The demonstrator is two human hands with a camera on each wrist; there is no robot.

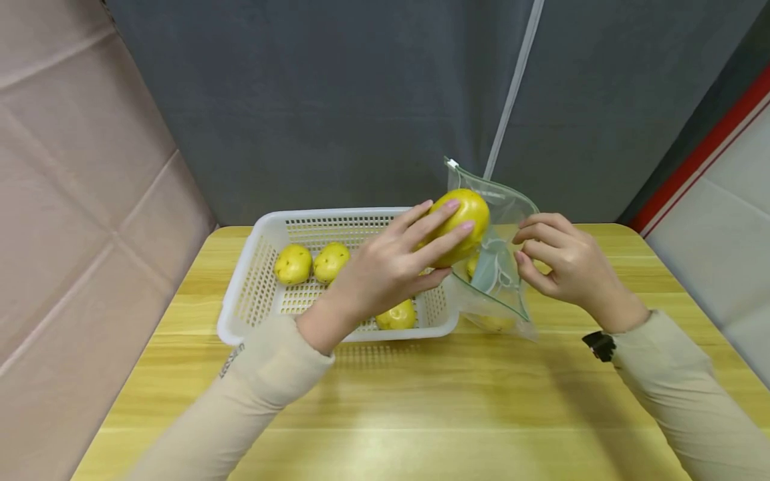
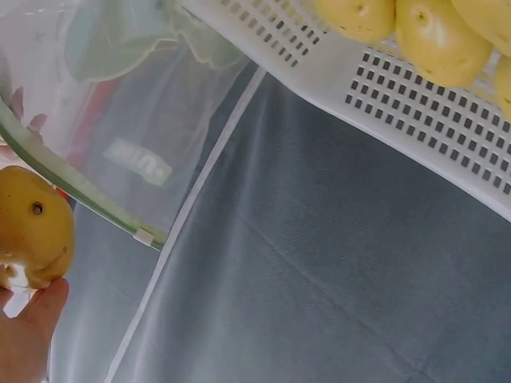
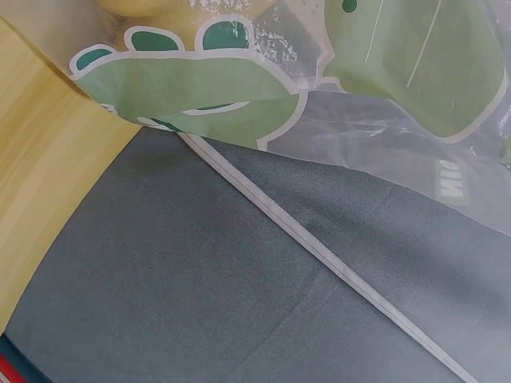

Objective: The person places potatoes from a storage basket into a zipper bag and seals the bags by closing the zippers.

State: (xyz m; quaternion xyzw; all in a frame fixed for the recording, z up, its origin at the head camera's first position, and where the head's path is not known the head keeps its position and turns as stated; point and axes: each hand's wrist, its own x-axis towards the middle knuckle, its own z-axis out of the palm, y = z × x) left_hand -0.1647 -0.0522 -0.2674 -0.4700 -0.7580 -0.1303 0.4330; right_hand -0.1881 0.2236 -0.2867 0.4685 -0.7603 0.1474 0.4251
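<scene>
My left hand [image 1: 385, 264] grips a yellow potato [image 1: 471, 217] from behind and holds it up at the mouth of a clear zip bag [image 1: 508, 200]. The bag has a green zip edge with a white slider [image 1: 452, 163], and its mouth gapes. My right hand [image 1: 562, 260] pinches the bag's right edge with curled fingers. Potatoes lie inside the bag, seen through the plastic. In the right wrist view, a green cartoon print [image 3: 192, 92] covers part of it. The left wrist view shows the held potato [image 2: 36, 227] close to the zip edge.
Left of the bag, a white plastic basket [image 1: 242, 284] holds several potatoes [image 1: 293, 264]; my left forearm hides part of it. Both stand on a wooden table [image 1: 421, 401]. A grey curtain [image 1: 313, 107] hangs behind the table, with pale panels at either side.
</scene>
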